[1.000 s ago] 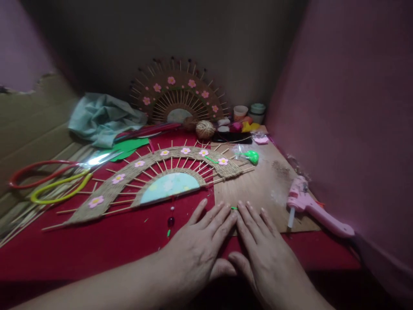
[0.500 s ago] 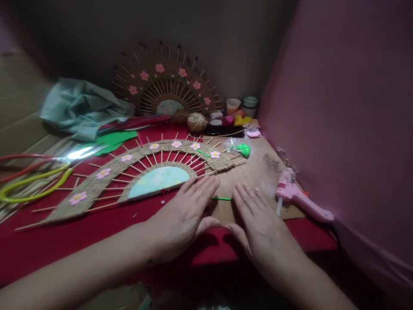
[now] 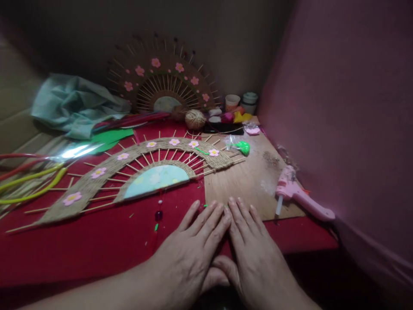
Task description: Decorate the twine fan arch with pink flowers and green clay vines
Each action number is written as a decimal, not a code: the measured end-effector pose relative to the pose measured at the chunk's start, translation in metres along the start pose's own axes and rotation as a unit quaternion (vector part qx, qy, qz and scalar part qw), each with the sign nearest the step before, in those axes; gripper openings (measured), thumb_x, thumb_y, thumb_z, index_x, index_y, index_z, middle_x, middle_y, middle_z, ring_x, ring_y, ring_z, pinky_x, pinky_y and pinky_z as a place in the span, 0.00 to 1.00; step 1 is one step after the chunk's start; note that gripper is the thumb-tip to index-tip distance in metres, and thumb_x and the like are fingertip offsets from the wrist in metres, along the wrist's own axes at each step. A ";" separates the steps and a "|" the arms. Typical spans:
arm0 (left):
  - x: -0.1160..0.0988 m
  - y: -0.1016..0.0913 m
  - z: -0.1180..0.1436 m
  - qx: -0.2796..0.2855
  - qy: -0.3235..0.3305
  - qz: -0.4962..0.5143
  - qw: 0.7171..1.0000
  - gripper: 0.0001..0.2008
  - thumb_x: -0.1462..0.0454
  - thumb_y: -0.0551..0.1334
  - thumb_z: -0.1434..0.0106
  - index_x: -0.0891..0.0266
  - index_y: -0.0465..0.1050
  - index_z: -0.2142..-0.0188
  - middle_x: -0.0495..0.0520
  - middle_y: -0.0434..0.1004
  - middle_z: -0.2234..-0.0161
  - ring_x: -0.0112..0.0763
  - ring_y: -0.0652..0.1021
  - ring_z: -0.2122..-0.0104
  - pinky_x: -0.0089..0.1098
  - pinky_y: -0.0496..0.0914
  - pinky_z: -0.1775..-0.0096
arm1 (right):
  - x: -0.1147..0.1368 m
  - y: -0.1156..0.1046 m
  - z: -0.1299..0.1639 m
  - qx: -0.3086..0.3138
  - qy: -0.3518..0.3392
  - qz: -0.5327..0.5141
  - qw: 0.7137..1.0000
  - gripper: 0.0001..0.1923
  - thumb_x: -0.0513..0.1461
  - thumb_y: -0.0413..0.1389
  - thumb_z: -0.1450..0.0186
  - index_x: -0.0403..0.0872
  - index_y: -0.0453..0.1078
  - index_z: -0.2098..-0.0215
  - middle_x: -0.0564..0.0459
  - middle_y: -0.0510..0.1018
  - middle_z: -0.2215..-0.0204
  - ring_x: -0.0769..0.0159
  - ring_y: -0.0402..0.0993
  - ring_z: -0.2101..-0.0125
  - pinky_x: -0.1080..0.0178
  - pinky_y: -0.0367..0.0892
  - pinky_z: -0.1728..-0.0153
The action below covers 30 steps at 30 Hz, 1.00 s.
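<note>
Both hands, left hand (image 3: pixel 193 249) and right hand (image 3: pixel 254 254), lie flat and open, fingers together, empty, at the wooden board's (image 3: pixel 254 181) near edge on the red-covered table (image 3: pixel 97 241). Beyond lies a woven fan (image 3: pixel 135 168); a pink glue gun (image 3: pixel 300 196) lies to the right.

My worktop (image 3: pixel 97 245) is covered with red felt. On it lies a half-round fan (image 3: pixel 138 172) of sticks and woven twine, dotted with pink paper flowers, with a pale blue centre. Just below that centre sits a short string of beads (image 3: pixel 158 213). To the right a wooden board (image 3: pixel 248 181) rests on the felt, carrying a pink glue gun (image 3: pixel 300 196) near its right edge and a small green thing in a clear bag (image 3: pixel 240 146). At the left lie red and yellow loops (image 3: pixel 29 181) and a green sheet (image 3: pixel 109 137). Farther back are a crumpled teal cloth (image 3: pixel 72 105), a ball of twine (image 3: pixel 195 119), two small cups (image 3: pixel 241 101) and a second fan (image 3: pixel 161 82) standing upright.
</note>
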<state>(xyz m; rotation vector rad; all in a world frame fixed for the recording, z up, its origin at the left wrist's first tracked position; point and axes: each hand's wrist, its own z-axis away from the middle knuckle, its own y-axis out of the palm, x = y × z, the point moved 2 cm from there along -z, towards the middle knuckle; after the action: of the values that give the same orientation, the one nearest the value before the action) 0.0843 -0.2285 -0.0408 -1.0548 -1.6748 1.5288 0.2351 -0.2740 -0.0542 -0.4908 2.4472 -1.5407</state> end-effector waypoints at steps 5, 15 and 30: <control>0.013 -0.004 -0.015 0.017 -0.027 0.007 0.999 0.40 0.42 0.48 0.36 0.70 0.50 0.36 0.67 0.57 0.37 0.47 0.60 0.38 0.51 0.53 0.39 | -0.007 0.006 -0.020 0.038 0.020 0.002 0.999 0.37 0.53 0.43 0.32 0.29 0.62 0.42 0.32 0.61 0.41 0.43 0.58 0.41 0.45 0.62 0.44; 0.034 -0.017 -0.008 -0.046 -0.051 0.028 0.997 0.40 0.48 0.51 0.34 0.66 0.33 0.33 0.67 0.50 0.35 0.46 0.53 0.35 0.50 0.49 0.37 | -0.030 -0.015 -0.026 -0.018 0.049 0.029 0.998 0.35 0.50 0.42 0.31 0.26 0.58 0.40 0.28 0.61 0.41 0.43 0.55 0.39 0.43 0.59 0.43; 0.015 -0.004 -0.013 -0.003 -0.032 0.013 0.999 0.41 0.42 0.48 0.37 0.69 0.50 0.36 0.68 0.58 0.38 0.49 0.58 0.37 0.52 0.52 0.39 | -0.004 0.005 -0.013 -0.001 0.007 0.012 1.000 0.33 0.46 0.47 0.32 0.23 0.56 0.41 0.26 0.61 0.41 0.41 0.57 0.40 0.43 0.64 0.46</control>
<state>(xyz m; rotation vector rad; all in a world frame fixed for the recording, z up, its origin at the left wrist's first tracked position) 0.0874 -0.2087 -0.0362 -1.0442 -1.7159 1.5918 0.2337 -0.2592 -0.0532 -0.4492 2.4563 -1.5380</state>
